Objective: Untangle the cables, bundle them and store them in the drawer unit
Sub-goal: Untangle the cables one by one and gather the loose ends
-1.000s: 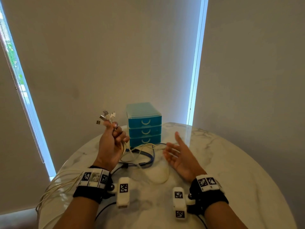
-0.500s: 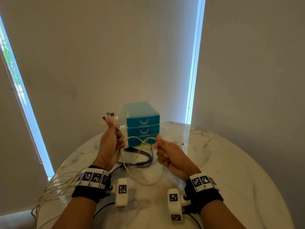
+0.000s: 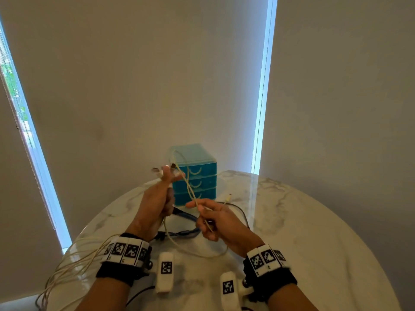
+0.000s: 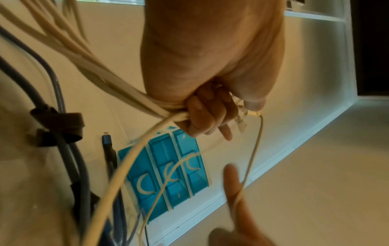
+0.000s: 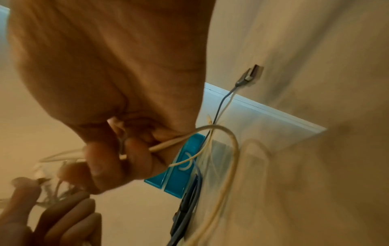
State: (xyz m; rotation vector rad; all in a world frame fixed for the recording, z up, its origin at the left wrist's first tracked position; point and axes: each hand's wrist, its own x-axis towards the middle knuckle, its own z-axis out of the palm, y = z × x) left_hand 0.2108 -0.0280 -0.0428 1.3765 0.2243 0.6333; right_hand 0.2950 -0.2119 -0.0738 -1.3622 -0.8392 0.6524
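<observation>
My left hand (image 3: 160, 198) is raised above the marble table (image 3: 314, 232) and grips a bunch of white cables (image 4: 118, 86), their plug ends (image 3: 157, 170) sticking up past the thumb. My right hand (image 3: 211, 217) pinches one thin white cable (image 3: 190, 189) that runs up in a loop to the left hand; its index finger points left. A blue and dark cable (image 3: 186, 223) lies coiled on the table between the hands. The teal three-drawer unit (image 3: 197, 176) stands behind, all drawers closed.
Long white cable loops (image 3: 67, 265) hang off the table's left edge. A dark cable with a plug (image 5: 250, 74) lies right of the drawer unit. Walls and window strips stand close behind the table.
My right hand went from open to pinching the white cable, then carried it left toward the left hand. The cable loop has risen in front of the drawer unit.
</observation>
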